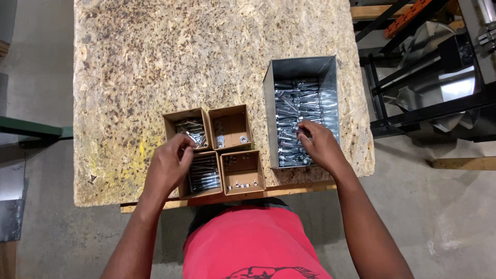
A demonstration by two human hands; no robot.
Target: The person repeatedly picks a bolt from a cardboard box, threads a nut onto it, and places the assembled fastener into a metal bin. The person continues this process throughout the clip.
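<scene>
You worked at a chipboard table (155, 62) that filled the upper middle of the frame, with grey concrete floor on both sides and dark metal framing and bent sheet metal crowded into the upper right corner. Just below the centre sat four small brown cardboard boxes pushed together in a square: the upper left box (188, 130) held loose bolts, the upper right box (230, 127) a few washers, the lower left box (202, 174) a row of long bolts, and the lower right box (243, 172) several small nuts along its near wall. Right of them stood a tall grey metal bin (301, 111), open at the top and full of shiny bolts (292, 101). Your left hand (168, 166) lay over the seam between the two left boxes, fingers curled together, and covered part of the lower one; I could not tell whether they pinched anything. Your right hand (319, 144) reached into the near end of the bin, fingertips drawn together on the bolts there. Your red shirt (250, 243) filled the bottom centre.
</scene>
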